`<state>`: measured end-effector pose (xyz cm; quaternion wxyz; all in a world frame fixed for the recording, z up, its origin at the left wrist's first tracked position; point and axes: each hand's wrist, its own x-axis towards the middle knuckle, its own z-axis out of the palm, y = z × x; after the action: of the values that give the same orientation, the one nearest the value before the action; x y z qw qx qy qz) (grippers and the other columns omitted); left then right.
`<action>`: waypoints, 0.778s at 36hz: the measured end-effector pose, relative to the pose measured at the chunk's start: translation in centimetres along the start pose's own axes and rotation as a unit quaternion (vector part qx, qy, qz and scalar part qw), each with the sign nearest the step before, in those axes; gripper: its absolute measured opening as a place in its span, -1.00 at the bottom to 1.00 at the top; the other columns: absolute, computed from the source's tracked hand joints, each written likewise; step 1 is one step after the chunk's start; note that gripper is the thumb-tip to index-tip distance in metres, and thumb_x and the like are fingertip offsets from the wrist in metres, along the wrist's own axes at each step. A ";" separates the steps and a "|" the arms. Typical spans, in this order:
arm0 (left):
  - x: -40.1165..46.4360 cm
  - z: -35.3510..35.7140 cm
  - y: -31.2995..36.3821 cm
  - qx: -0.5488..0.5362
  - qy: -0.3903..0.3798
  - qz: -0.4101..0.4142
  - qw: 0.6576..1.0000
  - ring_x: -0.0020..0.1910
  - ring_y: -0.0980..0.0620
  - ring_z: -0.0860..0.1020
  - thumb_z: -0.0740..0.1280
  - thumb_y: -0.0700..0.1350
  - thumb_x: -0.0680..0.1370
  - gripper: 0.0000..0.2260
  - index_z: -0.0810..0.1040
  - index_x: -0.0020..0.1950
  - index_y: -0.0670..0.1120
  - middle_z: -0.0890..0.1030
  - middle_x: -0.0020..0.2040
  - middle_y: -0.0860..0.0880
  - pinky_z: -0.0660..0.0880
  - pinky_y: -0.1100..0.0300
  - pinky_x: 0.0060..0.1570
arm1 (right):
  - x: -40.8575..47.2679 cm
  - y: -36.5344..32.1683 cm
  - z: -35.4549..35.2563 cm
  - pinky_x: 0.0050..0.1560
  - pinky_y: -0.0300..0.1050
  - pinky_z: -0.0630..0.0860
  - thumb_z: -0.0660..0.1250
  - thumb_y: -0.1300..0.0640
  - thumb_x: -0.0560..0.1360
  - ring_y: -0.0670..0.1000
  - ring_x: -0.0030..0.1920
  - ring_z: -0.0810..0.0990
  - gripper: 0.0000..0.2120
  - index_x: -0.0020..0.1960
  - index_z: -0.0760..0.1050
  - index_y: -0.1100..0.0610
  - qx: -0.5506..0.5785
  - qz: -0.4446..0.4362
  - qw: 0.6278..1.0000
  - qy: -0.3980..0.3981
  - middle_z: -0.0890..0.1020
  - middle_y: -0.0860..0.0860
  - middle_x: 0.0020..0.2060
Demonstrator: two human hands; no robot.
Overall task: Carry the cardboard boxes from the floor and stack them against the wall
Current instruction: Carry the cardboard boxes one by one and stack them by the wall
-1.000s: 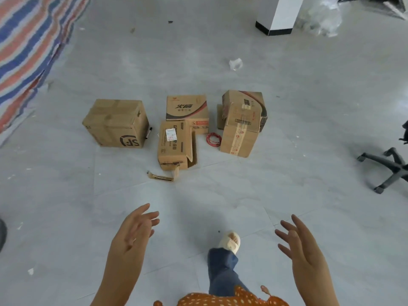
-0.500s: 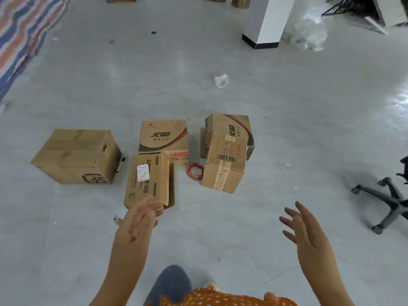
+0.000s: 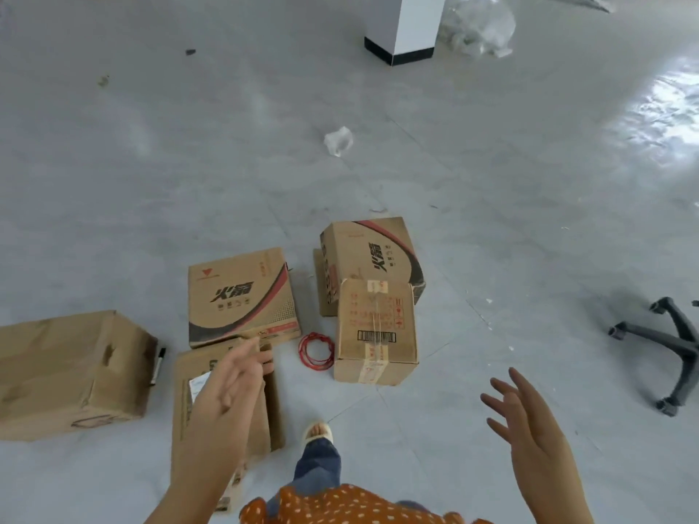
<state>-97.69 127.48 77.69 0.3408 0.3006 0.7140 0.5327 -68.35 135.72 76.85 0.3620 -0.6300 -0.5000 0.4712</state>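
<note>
Red wire coil (image 3: pixel 316 351), chair base (image 3: pixel 665 353), white pillar (image 3: pixel 410 28), perhaps crumpled plastic (image 3: pixel 478 26)

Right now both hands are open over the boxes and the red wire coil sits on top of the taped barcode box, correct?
Not quite. In the head view the red wire coil lies on the floor beside the taped barcode box. Left hand and right hand are open.

So I count five brown cardboard boxes (image 3: pixel 242 296) on the grey floor, one coil of thin red wire (image 3: pixel 316 352), one black marker pen (image 3: pixel 158 366), one crumpled clear plastic scrap (image 3: pixel 338 141) and one black star-shaped chair base (image 3: pixel 665 346).
</note>
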 end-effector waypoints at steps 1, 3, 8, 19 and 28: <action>1.9 0.1 0.4 0.001 -0.007 -0.003 1.000 0.16 0.13 0.57 0.23 0.23 0.52 -0.64 0.48 0.26 0.12 0.64 0.08 0.16 0.44 -0.02 0.28 | 1.3 -0.8 0.8 0.11 -0.04 0.58 0.19 -0.44 0.37 -0.13 0.07 0.62 -0.48 0.24 0.36 -0.22 -0.007 0.007 1.000 0.000 0.58 -0.19 0.10; 5.2 0.8 1.4 0.020 -0.029 -0.016 0.999 0.18 0.14 0.56 0.21 0.20 0.51 -0.67 0.46 0.24 0.16 0.65 0.08 0.14 0.43 -0.02 0.29 | 3.7 -2.2 2.0 0.21 0.09 0.51 0.12 -0.21 0.46 -0.07 0.10 0.60 -0.54 0.33 0.32 -0.13 -0.031 0.013 0.999 -0.009 0.56 -0.14 0.14; 11.8 3.8 3.1 0.040 -0.057 -0.041 0.997 0.11 0.19 0.57 0.21 0.06 0.46 -0.65 0.47 0.22 0.09 0.65 0.02 0.10 0.43 0.14 0.24 | 9.9 -3.9 3.5 0.28 0.14 0.46 0.05 -0.14 0.43 0.04 0.17 0.57 -0.39 0.44 0.28 0.02 -0.101 0.039 0.994 -0.020 0.52 -0.02 0.24; 24.8 14.1 -1.6 0.112 -0.044 -0.149 0.982 0.19 0.13 0.54 0.25 0.23 0.49 -0.77 0.48 0.14 0.31 0.62 0.08 0.22 0.42 -0.03 0.31 | 29.4 -0.4 4.7 0.30 0.04 0.45 0.05 -0.07 0.55 0.02 0.21 0.53 -0.52 0.45 0.25 0.02 -0.203 0.123 0.962 -0.135 0.46 -0.13 0.19; 35.8 23.8 -11.0 0.196 -0.047 -0.247 0.948 0.16 0.13 0.45 0.20 -0.01 0.62 -0.68 0.39 0.38 0.02 0.54 0.15 0.10 0.29 0.36 0.01 | 47.3 7.0 9.7 0.33 0.09 0.43 0.06 -0.03 0.61 0.08 0.27 0.51 -0.57 0.46 0.24 -0.02 -0.273 0.161 0.916 -0.246 0.50 -0.01 0.27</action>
<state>-100.24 166.27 56.41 0.4287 0.2007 0.8396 0.2666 -72.95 179.90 56.58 -0.0393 -0.6403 -0.5742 0.5088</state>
